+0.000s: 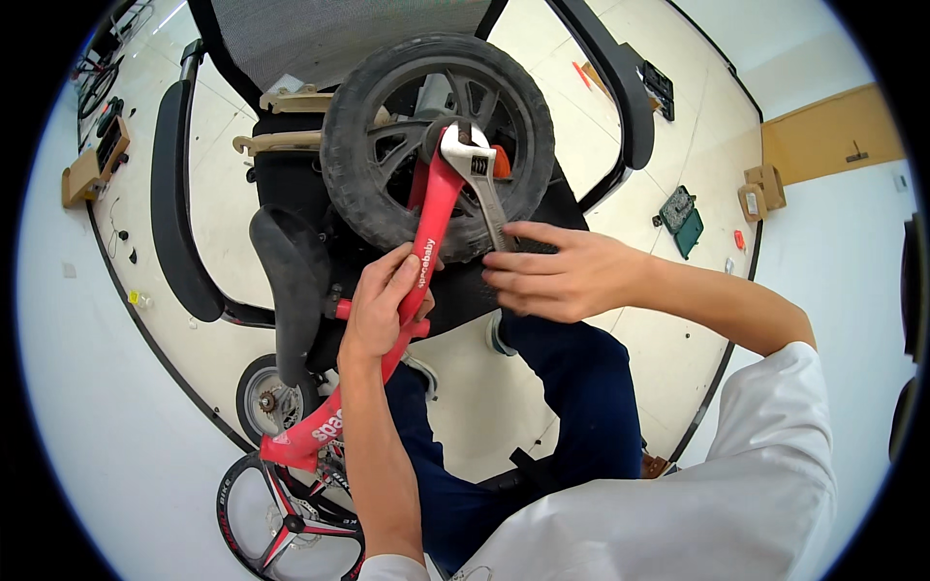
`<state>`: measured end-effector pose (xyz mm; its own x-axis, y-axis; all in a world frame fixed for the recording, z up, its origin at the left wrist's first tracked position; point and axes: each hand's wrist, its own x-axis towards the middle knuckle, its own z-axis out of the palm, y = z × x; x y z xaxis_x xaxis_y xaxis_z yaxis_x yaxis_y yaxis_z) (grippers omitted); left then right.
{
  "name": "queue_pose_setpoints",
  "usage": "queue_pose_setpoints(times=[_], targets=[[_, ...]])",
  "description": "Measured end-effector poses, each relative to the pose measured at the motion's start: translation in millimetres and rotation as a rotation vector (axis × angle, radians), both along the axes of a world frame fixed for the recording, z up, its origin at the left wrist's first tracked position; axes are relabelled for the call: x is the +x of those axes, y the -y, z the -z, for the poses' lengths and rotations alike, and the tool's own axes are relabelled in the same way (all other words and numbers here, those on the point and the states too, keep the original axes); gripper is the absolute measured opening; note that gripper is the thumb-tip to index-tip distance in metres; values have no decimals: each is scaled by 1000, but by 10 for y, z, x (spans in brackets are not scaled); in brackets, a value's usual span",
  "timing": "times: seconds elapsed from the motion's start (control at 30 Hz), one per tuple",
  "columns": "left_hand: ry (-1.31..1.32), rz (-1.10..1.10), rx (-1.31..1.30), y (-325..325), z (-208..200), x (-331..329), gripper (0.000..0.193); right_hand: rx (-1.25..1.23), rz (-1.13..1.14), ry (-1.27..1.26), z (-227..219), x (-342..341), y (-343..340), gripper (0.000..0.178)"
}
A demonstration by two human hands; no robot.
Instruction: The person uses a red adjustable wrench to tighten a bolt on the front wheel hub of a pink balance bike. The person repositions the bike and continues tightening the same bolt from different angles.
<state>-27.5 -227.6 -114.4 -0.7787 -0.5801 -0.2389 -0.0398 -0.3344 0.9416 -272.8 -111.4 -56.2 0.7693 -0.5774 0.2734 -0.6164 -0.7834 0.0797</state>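
My left hand point(376, 305) is wrapped round a curved red bicycle frame tube point(438, 208), which runs from the wheel down to the lower left. An adjustable wrench point(479, 174) has its jaws at the hub end of the tube, its handle slanting toward me. At that handle's lower end is my right hand point(562, 274), its fingers loosely on it and partly hiding it. A black-tyred wheel point(341, 145) lies on the black office chair point(542, 208) beneath. The jaws' grip on the nut is too small to tell.
A black bicycle saddle point(291, 281) hangs at the chair's left edge, beside the armrest point(172, 194). Beige hooked parts point(281, 143) lie left of the wheel. More wheels point(294, 524) stand on the floor at lower left. A green tool case point(686, 230) and cardboard boxes point(765, 189) lie right.
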Motion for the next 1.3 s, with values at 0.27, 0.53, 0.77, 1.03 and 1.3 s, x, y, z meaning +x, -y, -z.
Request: queue_pose_setpoints(times=[0.27,0.53,0.77,1.03,1.3], targets=[[-13,-7,-14,-3,18,-20,36,427,632,396,163,-279,-354,31],[-16,-23,-42,8,35,12,36,1192,964,1558,7,-107,-165,28],[-20,-23,-19,-4,28,-14,36,1177,1045,1384,-159,-502,-163,32],[-11,-8,-23,-16,-7,-32,36,540,1137,1581,-592,-952,604,34],[12,-2,-49,-21,12,-83,38,820,971,1572,-615,-530,2044,25]])
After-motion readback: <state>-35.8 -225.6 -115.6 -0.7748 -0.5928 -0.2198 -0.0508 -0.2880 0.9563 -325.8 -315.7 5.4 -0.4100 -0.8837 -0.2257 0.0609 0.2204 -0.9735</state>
